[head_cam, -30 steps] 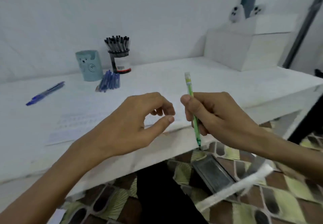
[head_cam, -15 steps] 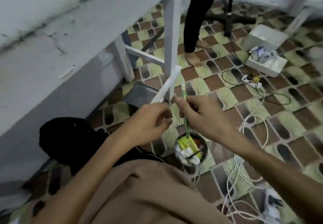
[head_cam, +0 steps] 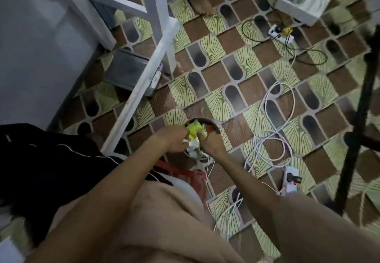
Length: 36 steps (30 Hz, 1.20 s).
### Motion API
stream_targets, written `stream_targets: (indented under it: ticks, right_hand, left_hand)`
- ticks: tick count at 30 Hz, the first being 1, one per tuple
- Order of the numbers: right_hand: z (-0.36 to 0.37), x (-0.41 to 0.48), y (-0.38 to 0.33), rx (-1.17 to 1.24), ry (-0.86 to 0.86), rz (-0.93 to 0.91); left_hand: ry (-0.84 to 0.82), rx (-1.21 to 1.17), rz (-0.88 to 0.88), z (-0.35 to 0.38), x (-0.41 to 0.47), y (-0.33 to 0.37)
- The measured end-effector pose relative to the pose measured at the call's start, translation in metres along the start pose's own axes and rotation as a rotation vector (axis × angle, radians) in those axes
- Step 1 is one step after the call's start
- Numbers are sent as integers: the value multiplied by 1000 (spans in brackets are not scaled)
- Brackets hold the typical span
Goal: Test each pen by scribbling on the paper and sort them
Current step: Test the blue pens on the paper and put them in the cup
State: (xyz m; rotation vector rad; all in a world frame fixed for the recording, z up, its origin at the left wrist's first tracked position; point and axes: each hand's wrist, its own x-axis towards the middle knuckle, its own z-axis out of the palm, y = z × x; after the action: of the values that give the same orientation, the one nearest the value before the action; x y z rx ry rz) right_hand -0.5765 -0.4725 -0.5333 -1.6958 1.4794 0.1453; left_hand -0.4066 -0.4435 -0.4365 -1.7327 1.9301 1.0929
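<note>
Plainly the green pen has left the desk. A second ago the right hand held it upright above the tabletop, and half a second ago it hung over the floor. Now both hands are down at the mouth of a small round bin [head_cam: 211,124] beside the person's knee. The pen itself cannot be picked out. A sliver of pale green shows by the right hand's fingertips, but it blurs into the yellow-green wrapper [head_cam: 194,130] lying in the bin. Whether the pen is still pinched or already dropped I cannot tell. My reading is that this pen failed its scribble and is being sorted out as a reject. That would close its turn and send the hands back up for the next pen.

The left hand [head_cam: 174,139] and right hand [head_cam: 211,142] sit close together over the rubbish, nearly touching. Both have their fingers curled downward and their backs to the camera, so what either one grips, if anything, is hidden. White paper scraps [head_cam: 193,145] lie beneath them. Around the bin, white cables [head_cam: 269,139] loop over the patterned floor tiles [head_cam: 226,53]. A power strip [head_cam: 291,178] lies to the right, and the desk's white frame [head_cam: 141,90] slants past on the left.
</note>
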Motion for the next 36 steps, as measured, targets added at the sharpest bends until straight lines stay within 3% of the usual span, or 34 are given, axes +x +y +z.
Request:
stream_targets:
  ticks: [3, 9, 16, 25, 29, 36]
  right_hand:
    - [-2, 0, 11, -7, -35, 47]
    - [-54, -29, -29, -104, -6, -104]
    - [-137, -105, -149, -255, 248, -489]
    - [-209, -242, -315, -215, 513, -1044]
    - [-202, -287, -396, -134, 433, -1290]
    - [-115, -337, -531, -144, 163, -1658]
  left_hand:
    - [-25, -57, -15, 2, 3, -7]
    - [77, -117, 48, -21, -21, -12]
    - [470, -92, 117, -92, -127, -5]
    - [1091, 114, 22, -175, -371, 5]
    - [1251, 183, -134, -169, -469, -6]
    - [1335, 137, -504, -113, -593, -58]
